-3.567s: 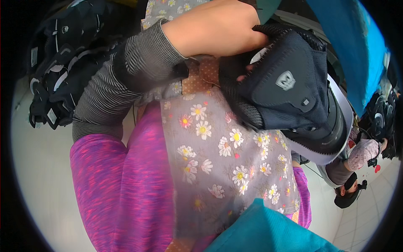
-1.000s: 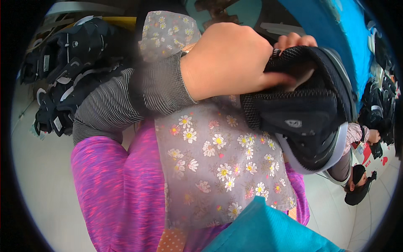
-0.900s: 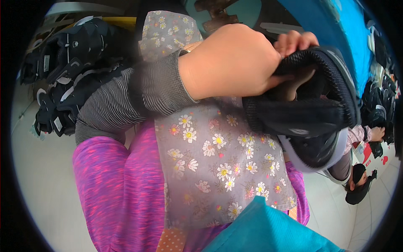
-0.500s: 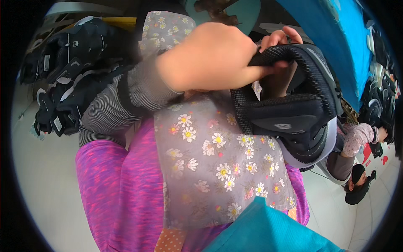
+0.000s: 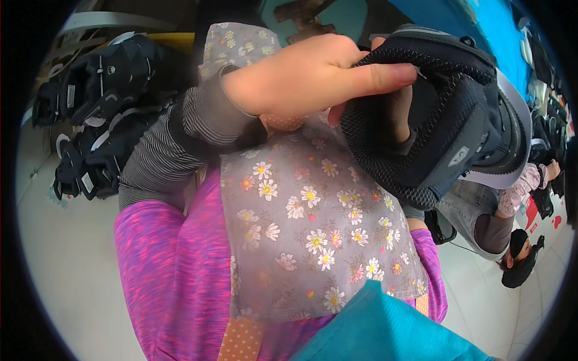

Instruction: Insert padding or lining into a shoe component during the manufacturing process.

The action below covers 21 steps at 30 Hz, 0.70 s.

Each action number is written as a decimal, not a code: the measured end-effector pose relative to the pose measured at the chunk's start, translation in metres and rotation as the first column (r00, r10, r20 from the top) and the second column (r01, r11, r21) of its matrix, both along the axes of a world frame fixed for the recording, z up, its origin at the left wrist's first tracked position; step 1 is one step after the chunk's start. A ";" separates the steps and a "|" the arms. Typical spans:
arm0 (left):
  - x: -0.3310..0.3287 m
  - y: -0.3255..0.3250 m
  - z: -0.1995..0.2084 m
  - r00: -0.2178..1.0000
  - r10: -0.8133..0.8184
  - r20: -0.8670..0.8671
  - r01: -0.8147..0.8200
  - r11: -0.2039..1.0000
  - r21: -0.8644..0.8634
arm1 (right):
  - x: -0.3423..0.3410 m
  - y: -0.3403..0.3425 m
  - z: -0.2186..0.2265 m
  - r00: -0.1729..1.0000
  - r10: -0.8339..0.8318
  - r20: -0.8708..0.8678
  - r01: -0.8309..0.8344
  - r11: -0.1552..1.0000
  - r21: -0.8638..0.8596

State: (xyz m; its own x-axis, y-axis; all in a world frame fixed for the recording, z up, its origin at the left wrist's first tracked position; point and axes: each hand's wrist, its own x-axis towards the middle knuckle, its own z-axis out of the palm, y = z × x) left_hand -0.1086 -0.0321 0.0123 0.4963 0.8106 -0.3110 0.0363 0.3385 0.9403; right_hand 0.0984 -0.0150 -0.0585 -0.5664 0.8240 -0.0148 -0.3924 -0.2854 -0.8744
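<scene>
A black padded boot (image 5: pixel 442 135) with a mesh-lined collar and a pale grey sole (image 5: pixel 518 132) is held up at the right, above my lap. It lies tilted, its opening turned toward my left hand (image 5: pixel 319 75). That hand grips the near collar edge, the thumb stretched over the rim and the other fingers mostly tucked out of sight. Inside the opening shows part of my right hand (image 5: pixel 400 114); the boot covers the rest of it. Beneath both hands, a grey flowered apron (image 5: pixel 319 234) spreads across my lap.
Several similar black boots (image 5: pixel 102 78) are stacked at the left. A blue panel (image 5: pixel 481 24) stands at the upper right, near more black footwear (image 5: pixel 545 138). Another person (image 5: pixel 481 222) is at work on the right. A teal cloth (image 5: pixel 379 331) juts up at the lower edge.
The boot has turned, its sole swinging from below out to the right. Fingers that curled over its top rim are now mostly hidden. My left thumb has shifted further along the collar.
</scene>
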 end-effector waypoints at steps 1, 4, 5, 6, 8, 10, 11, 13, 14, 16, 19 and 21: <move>-0.001 -0.002 0.007 1.000 0.010 -0.003 -0.010 1.000 -0.004 | 0.000 0.000 -0.001 1.000 0.003 -0.001 -0.003 1.000 -0.004; 0.005 -0.006 0.012 0.974 0.117 0.194 -0.111 0.993 -0.040 | -0.001 -0.002 -0.001 1.000 0.009 0.009 -0.009 1.000 -0.004; 0.010 -0.009 0.009 0.941 0.161 0.297 -0.145 0.986 -0.078 | -0.001 -0.003 -0.001 1.000 0.008 0.013 -0.008 1.000 -0.004; 0.011 -0.010 0.008 0.919 0.185 0.347 -0.160 0.982 -0.098 | -0.002 -0.001 -0.002 1.000 0.015 0.012 -0.015 1.000 -0.006; 0.013 -0.009 0.008 0.895 0.199 0.398 -0.162 0.979 -0.126 | 0.000 -0.003 0.002 1.000 0.012 0.023 -0.012 1.000 0.006; 0.010 -0.007 0.008 0.897 0.200 0.395 -0.158 0.978 -0.137 | 0.001 -0.006 0.001 1.000 0.004 0.026 -0.004 1.000 0.007; 0.006 -0.005 0.007 0.896 0.153 0.417 -0.091 0.982 -0.165 | 0.001 -0.007 0.001 1.000 0.001 0.019 -0.001 1.000 0.008; 0.003 -0.002 0.001 0.892 0.110 0.438 -0.027 0.981 -0.191 | 0.002 -0.005 0.002 1.000 -0.005 0.020 0.005 1.000 0.008; 0.005 -0.002 -0.007 0.864 0.127 0.488 -0.092 0.991 -0.095 | 0.001 -0.004 0.002 1.000 -0.003 0.020 0.003 1.000 0.010; 0.007 -0.003 -0.023 0.849 0.121 0.514 -0.212 0.969 0.123 | 0.003 -0.002 0.006 1.000 -0.023 0.021 0.022 1.000 0.014; 0.014 0.001 -0.042 0.925 0.211 0.315 -0.372 0.663 0.649 | 0.000 0.001 0.003 1.000 -0.017 0.011 0.017 1.000 0.014; 0.023 0.005 -0.046 0.930 0.330 0.159 -0.318 0.515 0.796 | -0.003 0.000 0.005 1.000 -0.026 0.009 0.026 1.000 0.013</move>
State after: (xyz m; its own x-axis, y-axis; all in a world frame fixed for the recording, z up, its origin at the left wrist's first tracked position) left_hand -0.0853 -0.0269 -0.0333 0.1474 0.8271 0.5424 0.0965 -0.5578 0.8244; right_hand 0.0957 -0.0152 -0.0531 -0.5445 0.8387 -0.0093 -0.3912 -0.2638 -0.8817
